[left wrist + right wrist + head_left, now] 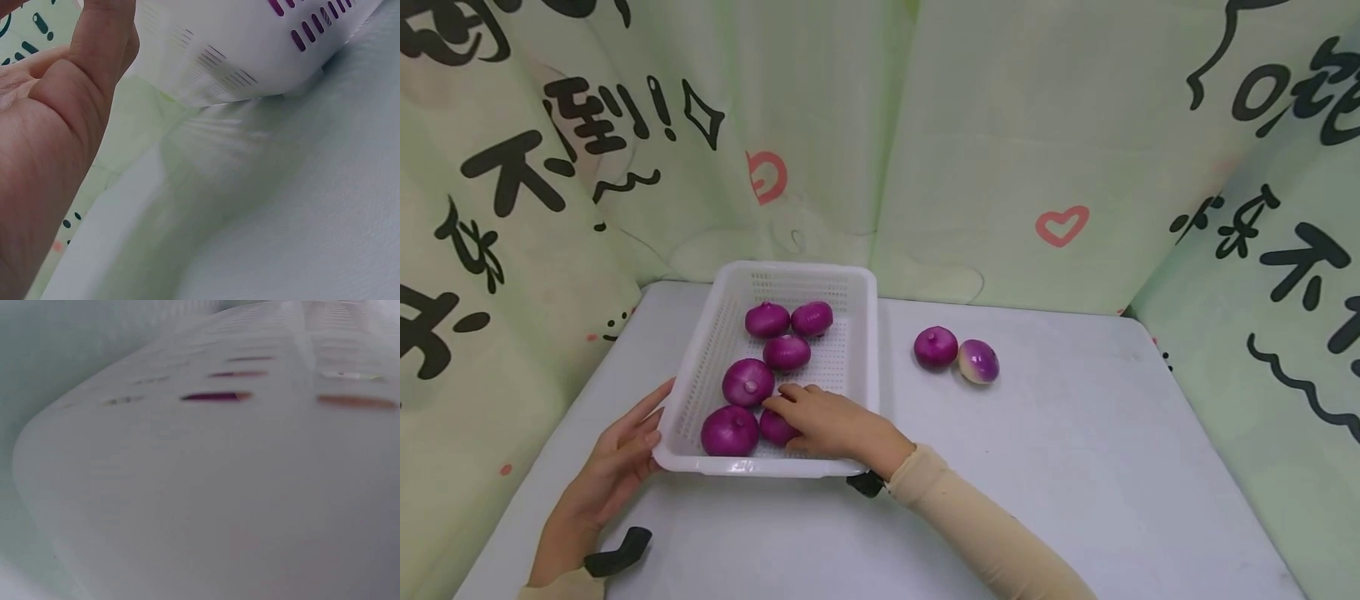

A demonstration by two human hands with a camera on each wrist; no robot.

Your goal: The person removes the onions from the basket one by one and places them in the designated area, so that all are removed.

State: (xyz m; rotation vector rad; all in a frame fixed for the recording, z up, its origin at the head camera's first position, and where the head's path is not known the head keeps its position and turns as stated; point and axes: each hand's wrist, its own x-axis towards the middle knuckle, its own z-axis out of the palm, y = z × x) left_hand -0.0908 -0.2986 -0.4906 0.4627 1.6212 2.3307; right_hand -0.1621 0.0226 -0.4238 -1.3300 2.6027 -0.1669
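2 spare onions (956,353) on table (1075,467) beside basket (871,333).

Person is wearing a long, close-fitting sleeve in pale beige on the right arm (992,533), reaching to the wrist and creasing lightly near the cuff. A matching beige cuff is showing at the left wrist (561,586), at the lower frame edge. A black device is sitting under each wrist: one on the left wrist (619,552), rounded and matte, another on the right wrist (867,482), mostly hidden by the cuff. Both the left hand (613,467) and right hand (827,423) are going bare, wearing no gloves
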